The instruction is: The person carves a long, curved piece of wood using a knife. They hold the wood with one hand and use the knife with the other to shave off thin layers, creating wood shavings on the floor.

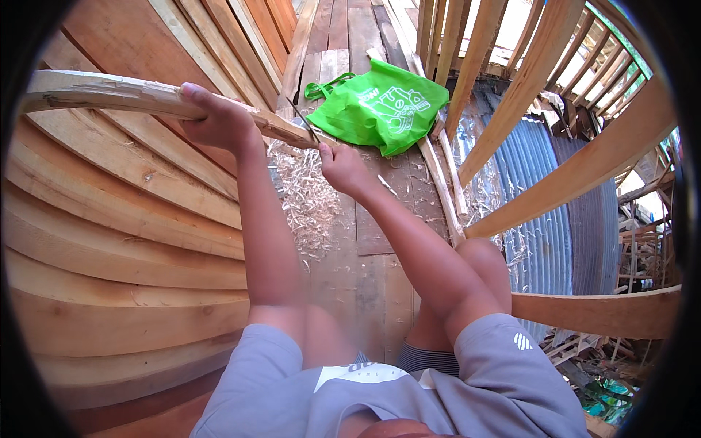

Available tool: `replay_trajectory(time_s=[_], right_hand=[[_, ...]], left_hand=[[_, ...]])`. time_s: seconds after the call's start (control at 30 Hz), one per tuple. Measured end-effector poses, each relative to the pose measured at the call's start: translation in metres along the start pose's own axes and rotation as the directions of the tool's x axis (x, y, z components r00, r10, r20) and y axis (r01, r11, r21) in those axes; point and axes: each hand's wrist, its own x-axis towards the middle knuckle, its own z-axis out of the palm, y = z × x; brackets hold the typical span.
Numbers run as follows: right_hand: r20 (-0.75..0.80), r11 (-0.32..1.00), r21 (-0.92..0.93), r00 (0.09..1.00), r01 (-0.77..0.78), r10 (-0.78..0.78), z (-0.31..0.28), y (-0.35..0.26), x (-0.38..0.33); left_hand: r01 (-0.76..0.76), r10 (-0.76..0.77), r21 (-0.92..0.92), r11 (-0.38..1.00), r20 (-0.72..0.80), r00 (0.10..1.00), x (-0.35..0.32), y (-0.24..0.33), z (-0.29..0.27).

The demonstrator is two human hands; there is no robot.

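Note:
My left hand (219, 120) is closed round a long pale wooden pole (117, 93), whose surface has rough cut facets. The pole runs from the far left toward the middle, across both hands' reach. In my right hand (342, 166), closed near the pole's right end, is a knife (305, 123) with a thin dark blade. The blade lies across the wood, touching or just in front of it; the handle is hidden in my fist. Beneath the pole, a heap of wood shavings (310, 193) covers part of the plank floor (376, 226).
A bright green cloth bag (391, 109) lies on the floor just beyond my right hand. Wooden boards (124, 252) form a wall at left. Upright wooden slats (522, 95) line the right side, with corrugated metal sheets (544, 212) beyond and below them.

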Motion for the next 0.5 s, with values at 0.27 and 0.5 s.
replay_trajectory(time_s=[0.27, 0.5], right_hand=[[-0.068, 0.998, -0.050, 0.997, 0.023, -0.027, 0.001, 0.003, 0.001], [-0.047, 0.993, -0.097, 0.996, 0.066, -0.071, -0.003, -0.035, -0.013]], left_hand=[[0.004, -0.003, -0.023, 1.000, 0.029, 1.000, -0.012, 0.006, 0.001], [-0.032, 0.033, -0.026, 0.999, 0.059, 0.998, 0.003, -0.006, -0.015]])
